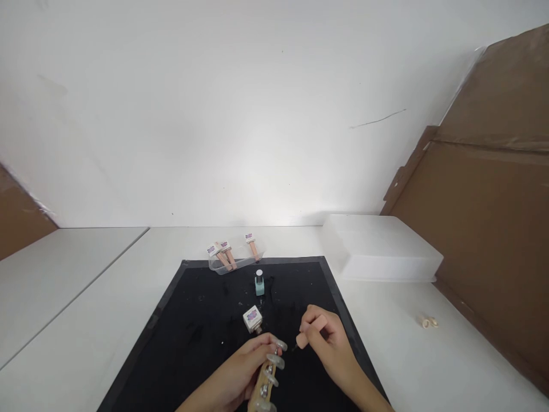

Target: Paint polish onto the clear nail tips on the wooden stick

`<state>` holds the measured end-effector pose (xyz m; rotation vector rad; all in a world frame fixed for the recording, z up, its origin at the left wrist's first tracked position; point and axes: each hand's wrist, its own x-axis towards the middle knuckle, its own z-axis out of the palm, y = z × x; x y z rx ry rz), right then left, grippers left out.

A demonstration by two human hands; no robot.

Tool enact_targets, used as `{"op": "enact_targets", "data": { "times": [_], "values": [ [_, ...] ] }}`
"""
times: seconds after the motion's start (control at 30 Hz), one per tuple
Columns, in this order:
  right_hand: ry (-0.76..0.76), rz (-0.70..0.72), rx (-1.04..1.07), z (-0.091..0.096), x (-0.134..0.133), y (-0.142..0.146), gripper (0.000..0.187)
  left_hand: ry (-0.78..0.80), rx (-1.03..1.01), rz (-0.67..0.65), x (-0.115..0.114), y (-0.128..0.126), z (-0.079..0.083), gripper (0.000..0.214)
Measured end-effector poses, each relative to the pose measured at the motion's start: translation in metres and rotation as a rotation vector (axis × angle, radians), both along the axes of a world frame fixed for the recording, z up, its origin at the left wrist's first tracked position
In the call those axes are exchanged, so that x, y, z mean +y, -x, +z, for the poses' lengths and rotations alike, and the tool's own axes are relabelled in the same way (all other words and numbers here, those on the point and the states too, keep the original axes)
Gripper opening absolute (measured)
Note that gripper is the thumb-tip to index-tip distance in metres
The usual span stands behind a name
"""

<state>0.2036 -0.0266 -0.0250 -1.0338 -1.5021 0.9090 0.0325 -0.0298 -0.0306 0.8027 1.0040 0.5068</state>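
A wooden nail display stand [256, 395] is gripped in my left hand [244, 366], with several pale nail tips [275, 361] standing in a row along it. My left fingertips are at the farthest tip. Just to the right, my right hand [330, 337] pinches a pink nail polish cap [312, 332]. Its dark brush points down and left towards the nail tips, apart from them. A square white nail polish bottle [252, 319] with a colourful label, its neck uncapped, lies on the black mat [193, 326] beyond my left hand.
A teal polish bottle [259, 285] stands farther back on the mat. Behind it, a clear tray [242, 265] holds three pink-capped bottles. A white plastic box [381, 252] stands at the back right, with small beige rings [425, 323] in front. Brown cardboard [493, 229] borders the right side.
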Motion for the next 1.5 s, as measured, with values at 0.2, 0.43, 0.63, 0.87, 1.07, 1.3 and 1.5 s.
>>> {"op": "enact_targets", "data": {
  "times": [0.2, 0.43, 0.63, 0.87, 1.07, 1.3, 1.5],
  "values": [
    [0.010, -0.015, 0.056, -0.003, 0.000, 0.000, 0.024, 0.016, 0.033, -0.012, 0.000, -0.001, 0.004, 0.030],
    [0.050, -0.065, 0.087, -0.003, 0.001, -0.001, 0.026, 0.018, 0.061, -0.011, -0.003, 0.000, 0.013, 0.030],
    [0.063, -0.075, 0.074, -0.005, 0.002, 0.000, 0.028, 0.026, 0.035, -0.009, -0.003, 0.000, 0.012, 0.029],
    [0.077, -0.071, 0.089, -0.002, 0.001, 0.000, 0.025, 0.003, 0.033, -0.009, 0.000, 0.003, 0.003, 0.026],
    [0.079, -0.069, 0.096, -0.003, 0.001, 0.000, 0.027, -0.013, -0.013, -0.011, 0.000, 0.005, -0.007, 0.023],
    [0.087, -0.063, 0.097, -0.001, 0.001, 0.000, 0.024, -0.003, 0.011, -0.025, 0.001, 0.003, -0.003, 0.027],
    [0.102, -0.080, 0.095, 0.000, 0.000, 0.001, 0.024, 0.012, 0.021, -0.030, 0.000, 0.002, 0.005, 0.033]
  ]
}}
